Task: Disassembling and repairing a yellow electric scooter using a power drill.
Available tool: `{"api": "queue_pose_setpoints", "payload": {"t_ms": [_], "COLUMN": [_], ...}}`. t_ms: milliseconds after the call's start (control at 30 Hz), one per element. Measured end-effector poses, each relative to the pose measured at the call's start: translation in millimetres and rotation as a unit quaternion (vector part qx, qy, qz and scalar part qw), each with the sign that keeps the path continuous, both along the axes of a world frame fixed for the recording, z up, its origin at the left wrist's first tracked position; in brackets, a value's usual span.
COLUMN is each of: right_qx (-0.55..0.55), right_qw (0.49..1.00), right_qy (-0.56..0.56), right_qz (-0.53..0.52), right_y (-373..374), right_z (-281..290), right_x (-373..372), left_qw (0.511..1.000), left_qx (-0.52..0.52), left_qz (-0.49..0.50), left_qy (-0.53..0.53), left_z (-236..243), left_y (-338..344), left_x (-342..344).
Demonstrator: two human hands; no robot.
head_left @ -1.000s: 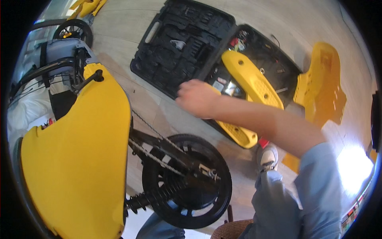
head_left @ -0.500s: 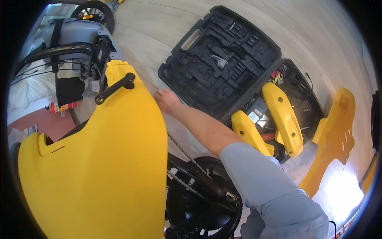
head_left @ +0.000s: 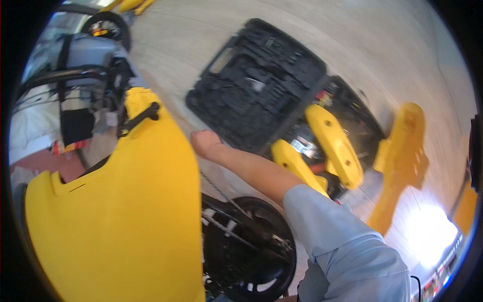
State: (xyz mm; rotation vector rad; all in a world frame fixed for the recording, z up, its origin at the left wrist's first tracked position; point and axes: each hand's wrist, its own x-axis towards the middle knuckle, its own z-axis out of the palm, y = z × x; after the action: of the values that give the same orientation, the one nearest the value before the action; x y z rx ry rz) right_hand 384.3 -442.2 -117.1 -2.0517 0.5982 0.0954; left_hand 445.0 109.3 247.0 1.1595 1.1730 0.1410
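Note:
A large yellow body panel fills the left of the view, with a black crank arm on its upper part. My right hand is at the panel's right edge, its fingers curled in. Blur and the panel's edge hide what they hold, if anything. Below my forearm runs a chain, leading down beside a black wheel. My left hand is out of view.
An open black tool case lies on the floor beyond my arm. Two yellow pedal-shaped pieces rest on its other half. Farther right is a long yellow panel. A grey-and-black frame with a bar stands at upper left.
The view has shifted, so the tool case and yellow pieces appear further left. My right hand sits slightly lower along the panel's edge, its fingers curled tighter.

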Motion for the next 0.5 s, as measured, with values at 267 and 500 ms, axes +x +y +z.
{"api": "queue_pose_setpoints", "payload": {"t_ms": [267,500], "right_qx": [0.657,0.808], "right_qw": [0.736,0.518], "right_qy": [-0.057,-0.246], "right_qz": [-0.149,-0.133], "right_y": [-58,-77], "right_z": [92,219], "right_x": [-164,-318], "left_qw": [0.989,0.986], "left_qx": [-0.051,-0.093], "left_qz": [-0.088,-0.127], "left_qy": [0.109,0.063], "left_z": [-73,-18], "left_y": [-45,-3], "left_x": [-1,-32]}}
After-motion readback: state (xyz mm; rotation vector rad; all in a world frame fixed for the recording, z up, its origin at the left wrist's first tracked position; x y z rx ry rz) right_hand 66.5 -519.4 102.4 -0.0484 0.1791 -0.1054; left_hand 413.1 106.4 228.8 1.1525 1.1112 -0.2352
